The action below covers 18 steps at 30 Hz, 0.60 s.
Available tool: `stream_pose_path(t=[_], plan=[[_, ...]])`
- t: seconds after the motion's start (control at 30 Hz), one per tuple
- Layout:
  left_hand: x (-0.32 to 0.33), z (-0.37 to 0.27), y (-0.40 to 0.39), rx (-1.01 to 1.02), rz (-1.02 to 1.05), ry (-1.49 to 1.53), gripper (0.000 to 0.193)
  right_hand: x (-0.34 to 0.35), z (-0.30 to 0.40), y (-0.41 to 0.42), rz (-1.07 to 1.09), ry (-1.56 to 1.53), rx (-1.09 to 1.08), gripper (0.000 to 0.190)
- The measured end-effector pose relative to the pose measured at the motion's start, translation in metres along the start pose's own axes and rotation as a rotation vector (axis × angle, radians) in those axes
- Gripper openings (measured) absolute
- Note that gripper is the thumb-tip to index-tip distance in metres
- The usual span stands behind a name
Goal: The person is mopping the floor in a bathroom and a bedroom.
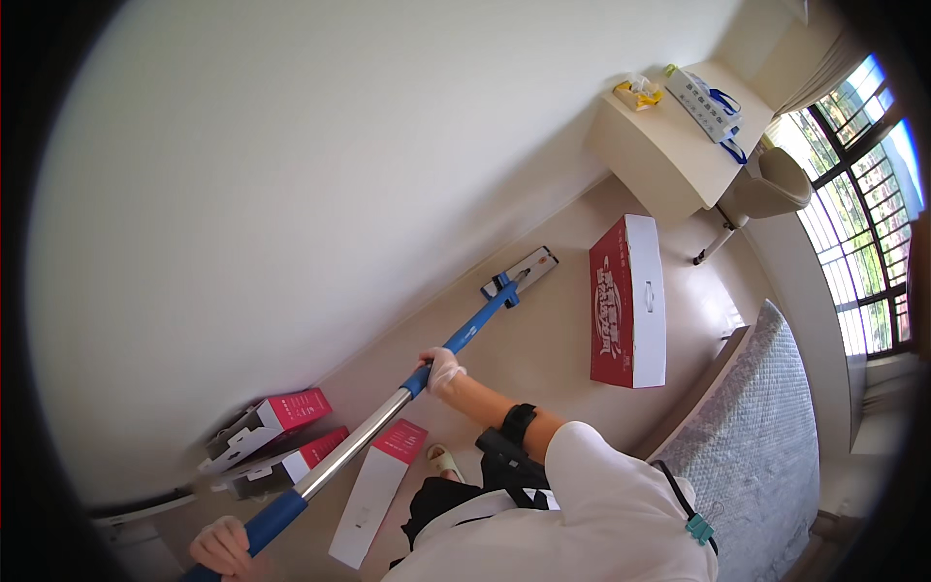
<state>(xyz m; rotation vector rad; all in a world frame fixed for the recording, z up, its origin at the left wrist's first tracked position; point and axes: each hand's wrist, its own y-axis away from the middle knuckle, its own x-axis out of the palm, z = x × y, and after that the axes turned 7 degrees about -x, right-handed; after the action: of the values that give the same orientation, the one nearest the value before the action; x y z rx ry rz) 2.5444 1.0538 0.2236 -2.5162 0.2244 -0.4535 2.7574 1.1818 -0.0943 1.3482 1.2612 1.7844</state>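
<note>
My right hand (441, 369) grips the blue middle part of a flat mop's pole (356, 439), and a thin, see-through glove shows at the wrist. Lower on the left, my left hand (220, 547) is closed round the thick blue sleeve near the pole's upper end. The pole runs slantwise, with a bare metal stretch between the two hands. At its far end the rectangular mop head (534, 266) lies on the floor beside the foot of the wall, its blue bracket towards the near end.
A large red and white carton (647, 305) stands right of the mop head. Several cartons, including a long one (371, 502), lie at lower left. Beyond are a desk (647, 156) bearing a bag (702, 105) and tissue pack (638, 93), and a chair (778, 185). A bed (749, 436) borders the right.
</note>
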Motion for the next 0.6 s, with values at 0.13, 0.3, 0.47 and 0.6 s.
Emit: stream_pose_path(t=[0.13, 0.3, 0.47, 0.6], plan=[[0.016, 0.099, 0.014, -0.255, -0.023, 0.039, 0.030, -0.013, 0.125, -0.049, 0.073, -0.060, -0.217, 0.015], [0.071, 0.208, 0.008, -0.403, 0.311, -0.141, 0.019, -0.021, 0.207, -0.081, 0.075, 0.071, -0.419, 0.008], [0.059, 0.204, 0.013, -0.386, 0.436, -0.164, 0.020, -0.036, 0.196, -0.106, -0.246, 0.510, -0.400, 0.011], [0.011, 0.122, 0.019, -0.441, 0.067, -0.270, 0.018, -0.016, 0.105, -0.094, -0.198, 0.493, -0.220, 0.010]])
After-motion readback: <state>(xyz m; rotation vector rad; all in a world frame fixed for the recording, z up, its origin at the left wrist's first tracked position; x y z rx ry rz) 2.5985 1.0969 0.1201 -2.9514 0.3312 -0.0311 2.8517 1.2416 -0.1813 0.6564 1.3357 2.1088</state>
